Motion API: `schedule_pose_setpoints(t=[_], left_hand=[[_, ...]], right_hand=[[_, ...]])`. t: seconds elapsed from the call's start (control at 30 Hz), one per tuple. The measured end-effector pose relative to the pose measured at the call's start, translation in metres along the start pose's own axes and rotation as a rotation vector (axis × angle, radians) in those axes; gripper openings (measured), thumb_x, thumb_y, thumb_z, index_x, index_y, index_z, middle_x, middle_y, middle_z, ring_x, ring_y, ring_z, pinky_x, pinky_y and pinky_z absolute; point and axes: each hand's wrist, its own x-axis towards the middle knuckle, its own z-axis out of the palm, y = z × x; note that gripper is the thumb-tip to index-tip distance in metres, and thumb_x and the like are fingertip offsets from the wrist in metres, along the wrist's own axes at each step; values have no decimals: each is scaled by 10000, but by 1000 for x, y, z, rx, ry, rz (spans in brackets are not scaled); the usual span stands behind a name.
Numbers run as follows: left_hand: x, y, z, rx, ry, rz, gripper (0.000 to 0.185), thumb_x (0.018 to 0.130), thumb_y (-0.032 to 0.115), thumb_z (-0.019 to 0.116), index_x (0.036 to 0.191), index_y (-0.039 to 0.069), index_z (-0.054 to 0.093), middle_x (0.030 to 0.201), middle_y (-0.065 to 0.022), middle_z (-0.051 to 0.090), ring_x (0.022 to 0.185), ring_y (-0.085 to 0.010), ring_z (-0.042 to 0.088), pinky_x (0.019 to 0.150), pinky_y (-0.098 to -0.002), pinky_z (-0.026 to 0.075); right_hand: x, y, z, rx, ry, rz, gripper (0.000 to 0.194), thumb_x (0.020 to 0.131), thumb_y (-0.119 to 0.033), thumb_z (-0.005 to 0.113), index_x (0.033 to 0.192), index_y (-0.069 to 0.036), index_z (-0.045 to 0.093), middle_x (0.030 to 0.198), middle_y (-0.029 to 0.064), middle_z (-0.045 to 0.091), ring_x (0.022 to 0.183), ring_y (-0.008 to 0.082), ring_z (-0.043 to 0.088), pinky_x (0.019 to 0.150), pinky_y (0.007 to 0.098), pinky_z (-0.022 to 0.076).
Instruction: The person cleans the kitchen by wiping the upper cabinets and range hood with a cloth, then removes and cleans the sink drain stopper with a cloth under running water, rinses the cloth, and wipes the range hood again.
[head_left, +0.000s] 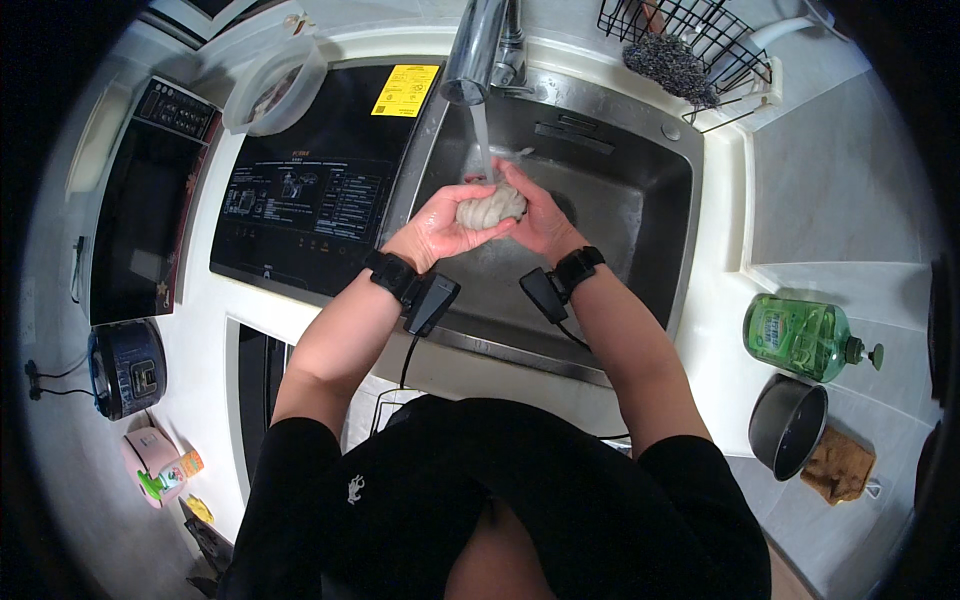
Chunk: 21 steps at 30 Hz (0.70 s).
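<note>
A wet, pale grey bundle, probably a bunched cloth (491, 208), is squeezed between my two hands over the stainless steel sink (525, 319). My left hand (433, 225) cups it from the left, thumb across the top. From the right, my right hand (546, 217) presses against it with curled fingers. A stream of water (482, 139) runs from the chrome faucet (472, 64) onto the bundle and the fingertips. Between the fingers, at the bundle's far edge, a small reddish patch shows; what it is I cannot tell.
Left of the sink lies a black cooktop (315, 172) with a plastic tub (277, 90) at its far corner. A black wire rack (697, 37) holds a steel-wool scrubber (670, 69). To the right stand a green soap bottle (795, 337) and a dark pot (787, 427).
</note>
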Motion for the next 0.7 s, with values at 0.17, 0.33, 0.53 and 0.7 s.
schedule_pose_setpoints(t=[0.17, 0.33, 0.53, 0.7], left_hand=[[0, -4, -9, 77, -69, -42, 330, 849, 133, 549, 1125, -26, 464, 1121, -194, 501, 965, -311, 553, 772, -309, 533], [-1, 2, -12, 183, -42, -182, 274, 835, 140, 584, 1042, -13, 489, 913, -132, 548, 737, -180, 552, 518, -177, 471], [-4, -1, -4, 662, 103, -108, 247, 797, 150, 632, 971, 14, 524, 816, -67, 563, 670, -116, 550, 427, -139, 399], [-2, -3, -2, 828, 218, -48, 226, 778, 154, 639, 936, 26, 540, 790, -33, 566, 642, -99, 560, 422, -145, 396]], right_hand=[[10, -3, 9, -377, 20, -71, 278, 860, -93, 516, 1131, -37, 493, 813, 47, 573, 803, 160, 581, 719, 292, 477], [17, -4, 9, -373, 10, -38, 203, 891, -78, 464, 1079, -16, 512, 708, 14, 501, 628, 110, 494, 573, 245, 424], [21, -3, 6, -423, -26, -15, 174, 910, -77, 421, 1042, -23, 522, 657, -7, 448, 563, 86, 417, 498, 241, 365], [25, -5, 2, -652, -19, -49, 199, 917, -125, 422, 1048, -10, 520, 713, 3, 498, 629, 94, 463, 569, 243, 394]])
